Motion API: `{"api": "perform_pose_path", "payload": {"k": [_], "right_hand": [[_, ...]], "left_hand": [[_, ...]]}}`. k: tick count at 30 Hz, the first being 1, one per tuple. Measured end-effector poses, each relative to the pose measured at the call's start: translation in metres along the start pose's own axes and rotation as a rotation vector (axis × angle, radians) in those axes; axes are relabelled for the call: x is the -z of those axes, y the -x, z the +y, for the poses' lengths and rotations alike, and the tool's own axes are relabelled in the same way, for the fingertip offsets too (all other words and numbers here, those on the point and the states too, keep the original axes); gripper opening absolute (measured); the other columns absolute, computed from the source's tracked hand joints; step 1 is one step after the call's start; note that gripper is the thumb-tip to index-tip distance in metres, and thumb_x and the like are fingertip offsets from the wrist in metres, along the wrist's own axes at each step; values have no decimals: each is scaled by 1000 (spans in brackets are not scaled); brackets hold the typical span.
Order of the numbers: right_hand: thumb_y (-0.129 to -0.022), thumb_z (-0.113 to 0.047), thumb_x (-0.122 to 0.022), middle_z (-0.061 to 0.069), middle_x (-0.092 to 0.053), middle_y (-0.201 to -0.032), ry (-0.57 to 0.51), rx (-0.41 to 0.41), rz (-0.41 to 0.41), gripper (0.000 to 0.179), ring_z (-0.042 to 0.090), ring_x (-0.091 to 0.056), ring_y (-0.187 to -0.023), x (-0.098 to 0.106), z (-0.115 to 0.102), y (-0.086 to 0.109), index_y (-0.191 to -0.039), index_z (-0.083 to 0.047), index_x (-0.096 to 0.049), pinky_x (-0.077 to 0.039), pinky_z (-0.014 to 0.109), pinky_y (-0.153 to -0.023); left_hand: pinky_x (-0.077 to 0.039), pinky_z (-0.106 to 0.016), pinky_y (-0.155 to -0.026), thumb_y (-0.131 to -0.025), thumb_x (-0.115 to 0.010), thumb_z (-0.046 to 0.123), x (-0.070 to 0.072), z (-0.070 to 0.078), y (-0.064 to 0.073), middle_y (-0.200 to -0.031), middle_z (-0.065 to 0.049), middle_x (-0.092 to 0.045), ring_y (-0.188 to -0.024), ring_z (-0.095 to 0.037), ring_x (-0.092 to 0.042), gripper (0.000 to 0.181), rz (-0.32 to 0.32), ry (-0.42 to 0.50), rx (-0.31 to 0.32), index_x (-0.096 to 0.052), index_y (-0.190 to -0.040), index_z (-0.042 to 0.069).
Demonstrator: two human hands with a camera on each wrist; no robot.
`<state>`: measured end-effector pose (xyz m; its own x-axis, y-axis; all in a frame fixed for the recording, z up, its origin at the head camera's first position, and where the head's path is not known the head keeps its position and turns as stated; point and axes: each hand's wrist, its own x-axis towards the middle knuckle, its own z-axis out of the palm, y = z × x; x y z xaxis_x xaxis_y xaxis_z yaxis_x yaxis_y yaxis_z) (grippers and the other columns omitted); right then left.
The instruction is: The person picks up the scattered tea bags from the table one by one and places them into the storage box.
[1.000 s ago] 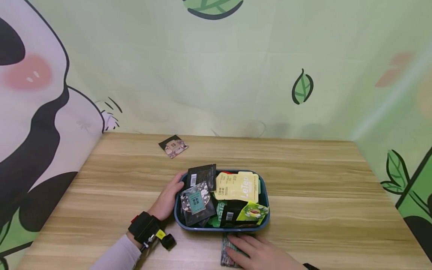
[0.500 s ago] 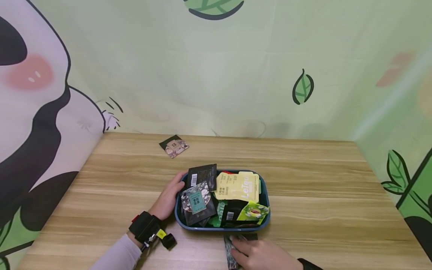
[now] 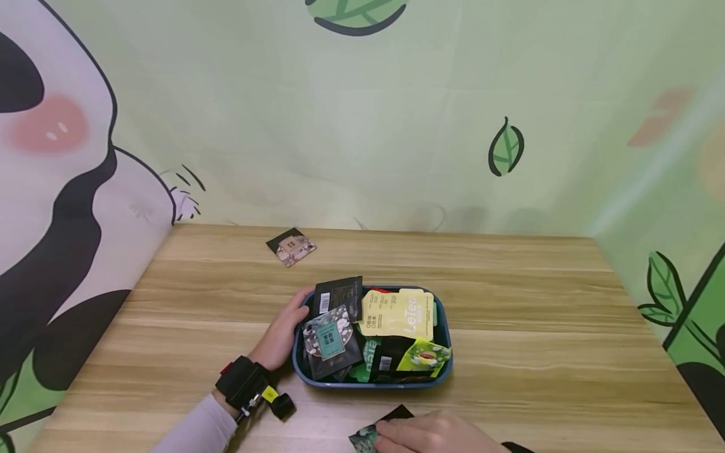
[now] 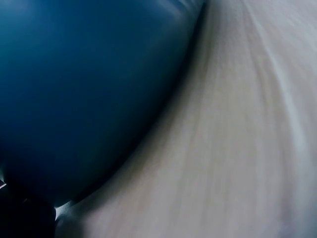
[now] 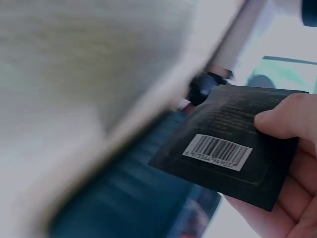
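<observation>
A dark blue basket (image 3: 372, 385) full of tea bag packets stands on the table. My left hand (image 3: 279, 333) holds its left side, thumb at the rim and fingers along the outside. In the left wrist view the basket's wall (image 4: 84, 94) fills the left, and no fingers show. In front of the basket my right hand (image 3: 433, 434) pinches a black tea bag packet (image 3: 365, 436) with a green patterned front. The right wrist view shows its black back with a white barcode label (image 5: 218, 151), the thumb (image 5: 285, 119) lying on that side and fingers beneath.
Inside the basket lie a patterned black packet (image 3: 330, 340), a barcoded black packet (image 3: 345, 297), a pale yellow packet (image 3: 396, 313) and a bright green one (image 3: 425, 356). Another floral packet (image 3: 291, 246) lies near the table's (image 3: 521, 302) back edge, before a green printed backdrop (image 3: 362, 126).
The right hand's fingers lay over the packet just in front of the basket; now they pinch it, turned and drawn back toward me. The left hand and basket have stayed put.
</observation>
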<state>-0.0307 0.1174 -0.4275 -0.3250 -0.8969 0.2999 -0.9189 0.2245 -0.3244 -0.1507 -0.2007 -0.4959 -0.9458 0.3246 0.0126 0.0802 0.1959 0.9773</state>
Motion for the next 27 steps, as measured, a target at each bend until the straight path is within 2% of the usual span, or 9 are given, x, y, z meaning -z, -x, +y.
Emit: {"api": "perform_pose_path", "payload": {"k": [3,7,10,12,17,22,27], "right_hand": [[-97,-25,-57,4,-67,-127,30,93,105,36,7,-62,-114,16,-5,-7,-127,-9,-68,-46,18,-91],[-94,-25,-62,9,-68,-122,191,233,259,37,13,-64,-112,39,-5,-22,-123,-4,-69,-49,23,-90],[-96,-25,-58,12,-70,-118,291,263,329,35,17,-66,-108,53,-1,-34,-118,-1,-71,-50,26,-88],[-97,-19,-56,13,-70,-115,363,275,370,30,19,-68,-105,60,4,-42,-114,0,-72,-52,28,-87],[-95,-5,-56,13,-72,-110,487,249,432,23,19,-70,-99,65,22,-58,-109,-1,-74,-53,31,-85],[-94,-5,-57,9,-72,-112,496,144,385,25,16,-70,-97,65,37,-67,-111,-4,-75,-53,28,-84],[-91,-5,-62,9,-72,-113,523,101,350,25,16,-70,-96,67,47,-76,-112,-5,-75,-53,29,-82]], "left_hand": [[-21,-48,-115,-106,-24,31,0,0,1,-151,-6,-41,-138,-24,-35,50,4,1,-1,-37,-152,17],[-22,-49,-115,-106,-24,31,0,0,1,-150,-6,-42,-136,-24,-36,50,1,14,-2,-37,-152,17],[-22,-49,-115,-106,-25,32,1,0,2,-150,-6,-42,-136,-25,-36,50,1,17,2,-37,-152,17],[-22,-49,-115,-106,-24,33,1,0,2,-150,-6,-42,-137,-24,-36,50,-1,16,8,-37,-152,18],[-22,-49,-115,-106,-24,33,1,0,2,-151,-5,-41,-137,-24,-36,51,-9,13,8,-36,-153,19],[-23,-50,-114,-106,-24,32,1,0,0,-149,-6,-43,-135,-24,-38,50,-21,14,-14,-37,-152,18],[-23,-49,-114,-106,-24,32,1,0,0,-149,-5,-43,-135,-24,-38,50,-23,16,-18,-37,-152,19]]}}
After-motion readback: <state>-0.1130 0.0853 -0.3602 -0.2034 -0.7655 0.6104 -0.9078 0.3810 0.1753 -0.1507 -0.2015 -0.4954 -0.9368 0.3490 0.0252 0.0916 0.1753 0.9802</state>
